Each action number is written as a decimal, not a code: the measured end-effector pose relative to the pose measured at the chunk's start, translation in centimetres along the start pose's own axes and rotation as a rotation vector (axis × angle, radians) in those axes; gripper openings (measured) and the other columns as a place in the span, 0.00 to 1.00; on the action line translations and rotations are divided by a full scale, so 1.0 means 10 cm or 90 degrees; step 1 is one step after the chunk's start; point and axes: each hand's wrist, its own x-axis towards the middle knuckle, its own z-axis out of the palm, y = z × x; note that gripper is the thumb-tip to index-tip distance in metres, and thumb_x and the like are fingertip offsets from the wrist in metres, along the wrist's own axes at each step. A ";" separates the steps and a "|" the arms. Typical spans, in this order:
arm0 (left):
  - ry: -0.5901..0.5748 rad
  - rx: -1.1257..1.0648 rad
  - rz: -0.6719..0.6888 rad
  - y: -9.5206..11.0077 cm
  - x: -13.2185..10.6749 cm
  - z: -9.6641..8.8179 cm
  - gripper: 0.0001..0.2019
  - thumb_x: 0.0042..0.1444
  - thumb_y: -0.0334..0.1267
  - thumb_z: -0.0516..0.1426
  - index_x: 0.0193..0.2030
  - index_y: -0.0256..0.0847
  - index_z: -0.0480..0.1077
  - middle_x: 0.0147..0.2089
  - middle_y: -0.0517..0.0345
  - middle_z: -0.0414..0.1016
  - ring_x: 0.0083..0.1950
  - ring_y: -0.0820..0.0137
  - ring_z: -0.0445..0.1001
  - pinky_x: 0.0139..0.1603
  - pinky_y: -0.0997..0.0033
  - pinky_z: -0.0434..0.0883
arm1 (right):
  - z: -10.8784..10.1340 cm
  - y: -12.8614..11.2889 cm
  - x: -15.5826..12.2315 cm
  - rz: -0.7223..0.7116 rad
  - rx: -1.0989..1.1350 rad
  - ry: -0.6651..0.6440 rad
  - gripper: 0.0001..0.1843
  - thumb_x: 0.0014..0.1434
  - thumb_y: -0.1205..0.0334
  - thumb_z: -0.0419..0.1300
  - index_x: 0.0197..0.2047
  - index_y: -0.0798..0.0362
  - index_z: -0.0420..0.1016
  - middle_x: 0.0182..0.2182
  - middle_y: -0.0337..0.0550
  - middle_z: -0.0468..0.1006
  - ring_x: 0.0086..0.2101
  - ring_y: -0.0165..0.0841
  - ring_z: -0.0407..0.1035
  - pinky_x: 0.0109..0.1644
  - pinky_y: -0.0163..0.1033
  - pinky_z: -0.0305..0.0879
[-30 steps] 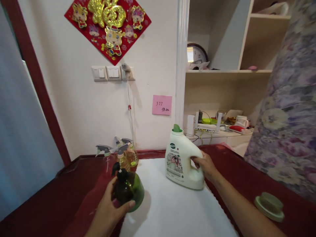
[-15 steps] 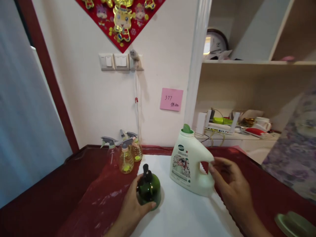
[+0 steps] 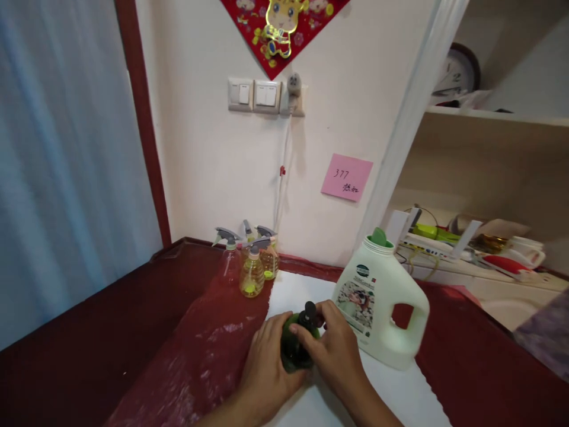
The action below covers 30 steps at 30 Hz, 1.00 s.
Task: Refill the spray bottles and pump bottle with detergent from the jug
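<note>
The right hand (image 3: 334, 351) has let go of the detergent jug (image 3: 382, 302) and come across to the dark green pump bottle (image 3: 291, 356). Its grip is now narrow, fingers pinched on the black pump head (image 3: 309, 311). The left hand (image 3: 265, 363) keeps its grip wrapped round the bottle's body, so both hands now work on one bottle. It stands on the white mat (image 3: 400, 397) at the near middle of the worktop (image 3: 111, 332), just left of the jug. Small spray bottles (image 3: 252, 273) stand far left.

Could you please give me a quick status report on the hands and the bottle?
Left hand gripping green pump bottle on white mat. Right hand closed on its pump top. Detergent jug close behind right hand.
</note>
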 end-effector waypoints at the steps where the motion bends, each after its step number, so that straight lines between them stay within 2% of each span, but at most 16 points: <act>1: -0.004 0.007 -0.004 0.01 0.00 0.00 0.34 0.48 0.35 0.66 0.63 0.44 0.64 0.61 0.43 0.73 0.62 0.48 0.71 0.64 0.45 0.66 | 0.01 0.01 0.00 -0.009 0.006 -0.001 0.14 0.58 0.49 0.66 0.33 0.49 0.69 0.31 0.40 0.72 0.35 0.40 0.68 0.39 0.43 0.62; 4: -0.020 0.021 -0.022 0.04 0.02 -0.02 0.35 0.45 0.34 0.66 0.63 0.45 0.64 0.61 0.44 0.73 0.62 0.48 0.71 0.64 0.46 0.65 | -0.04 0.04 0.02 -0.045 0.029 -0.042 0.13 0.61 0.48 0.62 0.35 0.48 0.72 0.33 0.41 0.74 0.36 0.41 0.70 0.41 0.43 0.66; 7: -0.032 0.022 -0.054 0.07 0.02 -0.04 0.39 0.42 0.35 0.69 0.63 0.44 0.64 0.62 0.43 0.73 0.63 0.47 0.70 0.65 0.45 0.64 | -0.11 0.04 0.06 -0.069 0.065 -0.110 0.12 0.63 0.50 0.60 0.44 0.47 0.78 0.44 0.45 0.78 0.47 0.42 0.73 0.52 0.45 0.69; 9: -0.038 0.025 -0.062 0.08 0.02 -0.04 0.39 0.42 0.35 0.68 0.64 0.43 0.63 0.63 0.43 0.72 0.63 0.47 0.69 0.66 0.45 0.63 | -0.14 0.03 0.07 -0.059 0.076 -0.125 0.15 0.62 0.51 0.62 0.50 0.47 0.78 0.51 0.46 0.78 0.53 0.43 0.72 0.58 0.47 0.68; 11: -0.040 0.031 -0.060 0.09 0.01 -0.05 0.38 0.43 0.34 0.67 0.64 0.42 0.63 0.62 0.43 0.72 0.63 0.48 0.69 0.66 0.45 0.63 | -0.12 0.03 0.08 -0.037 0.071 -0.097 0.18 0.58 0.50 0.66 0.49 0.48 0.78 0.50 0.48 0.78 0.51 0.44 0.73 0.55 0.47 0.70; 14: -0.044 0.037 -0.055 0.09 0.00 -0.04 0.39 0.43 0.33 0.67 0.64 0.40 0.63 0.62 0.43 0.72 0.63 0.48 0.69 0.65 0.46 0.63 | -0.05 0.02 0.07 -0.019 0.065 -0.043 0.17 0.54 0.49 0.68 0.43 0.50 0.80 0.41 0.47 0.80 0.41 0.43 0.75 0.46 0.46 0.72; 16: -0.043 0.038 -0.053 0.09 0.00 -0.04 0.39 0.42 0.33 0.67 0.65 0.41 0.63 0.63 0.43 0.72 0.63 0.48 0.69 0.66 0.46 0.62 | -0.02 0.01 0.08 -0.022 0.070 -0.033 0.15 0.57 0.50 0.66 0.43 0.50 0.80 0.39 0.46 0.80 0.41 0.43 0.75 0.46 0.46 0.72; 19: -0.040 0.037 -0.058 0.08 0.01 -0.03 0.39 0.42 0.34 0.67 0.64 0.43 0.63 0.63 0.43 0.72 0.64 0.47 0.69 0.66 0.45 0.62 | -0.07 -0.05 0.11 -0.028 0.085 -0.014 0.15 0.60 0.50 0.65 0.47 0.49 0.80 0.44 0.46 0.81 0.46 0.44 0.75 0.52 0.48 0.72; 25: -0.036 0.025 -0.067 0.07 0.01 -0.06 0.41 0.41 0.34 0.69 0.64 0.43 0.64 0.63 0.42 0.72 0.63 0.46 0.69 0.66 0.45 0.62 | -0.43 -0.31 0.13 -0.030 0.121 0.060 0.20 0.60 0.47 0.66 0.53 0.44 0.78 0.51 0.48 0.79 0.50 0.46 0.74 0.55 0.53 0.72; 30: -0.017 0.014 -0.025 -0.01 0.04 -0.06 0.39 0.43 0.38 0.69 0.64 0.44 0.65 0.62 0.43 0.73 0.63 0.46 0.70 0.65 0.46 0.65 | -0.96 -0.48 -0.03 -0.004 0.184 0.181 0.23 0.59 0.50 0.69 0.57 0.42 0.76 0.54 0.48 0.79 0.52 0.47 0.76 0.54 0.52 0.75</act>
